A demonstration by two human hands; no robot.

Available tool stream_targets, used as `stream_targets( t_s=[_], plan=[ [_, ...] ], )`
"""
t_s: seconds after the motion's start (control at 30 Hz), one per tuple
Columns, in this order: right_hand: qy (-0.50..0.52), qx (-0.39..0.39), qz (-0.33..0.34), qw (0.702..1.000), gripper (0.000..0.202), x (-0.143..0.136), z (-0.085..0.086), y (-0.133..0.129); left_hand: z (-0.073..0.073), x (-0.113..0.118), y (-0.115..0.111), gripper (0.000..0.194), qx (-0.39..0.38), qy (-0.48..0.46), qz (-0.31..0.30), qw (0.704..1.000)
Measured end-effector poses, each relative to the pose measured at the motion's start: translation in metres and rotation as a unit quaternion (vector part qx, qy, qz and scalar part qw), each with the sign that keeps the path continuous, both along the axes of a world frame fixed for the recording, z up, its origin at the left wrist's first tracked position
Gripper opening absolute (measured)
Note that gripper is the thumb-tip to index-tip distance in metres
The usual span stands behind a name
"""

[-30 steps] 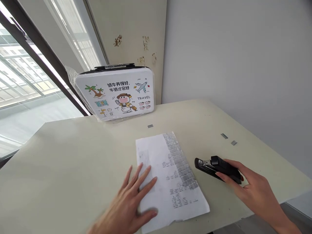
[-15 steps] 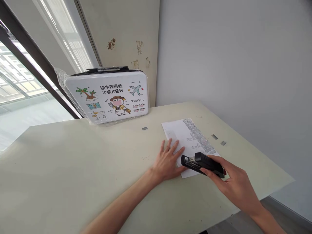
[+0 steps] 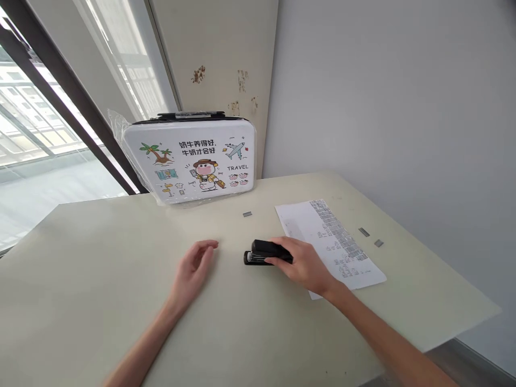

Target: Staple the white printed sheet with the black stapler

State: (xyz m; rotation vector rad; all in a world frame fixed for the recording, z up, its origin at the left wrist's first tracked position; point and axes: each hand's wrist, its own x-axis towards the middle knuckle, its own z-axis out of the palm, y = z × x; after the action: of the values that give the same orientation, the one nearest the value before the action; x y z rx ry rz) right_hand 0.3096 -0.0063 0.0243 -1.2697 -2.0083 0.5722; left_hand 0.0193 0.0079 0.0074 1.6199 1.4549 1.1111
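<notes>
Looks like the handling-the-stapler step to me; the right hand (image 3: 304,266) has the black stapler (image 3: 262,252) pinched between thumb and fingers, just left of the printed paper (image 3: 302,220); the left hand (image 3: 192,271) is loosely curled farther left of the paper, can't tell if its fingertips touch; the white case (image 3: 189,161) stands behind and left of the paper; I'd say any next move calls for keeping that pinch steady, or easing it gently if setting down.

I see the case (image 3: 193,161) standing at the back of the worktop (image 3: 100,269), a staple strip (image 3: 247,214) before it, the stapler (image 3: 262,252) nearer me, the paper (image 3: 300,223) to its right and two strips (image 3: 364,232) right of that.
</notes>
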Motion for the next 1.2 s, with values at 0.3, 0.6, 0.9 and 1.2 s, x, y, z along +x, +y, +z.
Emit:
stream_targets(
  t_s=[0.3,0.6,0.9,1.2],
  plan=[
    [-0.007,-0.023,0.052,0.998,0.028,-0.043,-0.019,0.037,-0.004,-0.006,-0.002,0.032,-0.012,-0.051,0.029,0.998],
    [0.170,-0.110,-0.079,0.976,0.047,-0.038,-0.042,0.033,-0.004,-0.007,-0.003,0.029,-0.020,-0.047,0.038,0.998],
    [0.162,-0.095,-0.090,0.978,0.044,-0.042,-0.053,0.031,-0.001,-0.010,-0.005,0.035,0.011,-0.015,0.165,0.986],
    [0.143,-0.109,-0.060,0.982,0.043,-0.040,-0.044,0.029,-0.001,-0.012,-0.005,0.033,-0.004,-0.069,0.184,0.980]
  ],
)
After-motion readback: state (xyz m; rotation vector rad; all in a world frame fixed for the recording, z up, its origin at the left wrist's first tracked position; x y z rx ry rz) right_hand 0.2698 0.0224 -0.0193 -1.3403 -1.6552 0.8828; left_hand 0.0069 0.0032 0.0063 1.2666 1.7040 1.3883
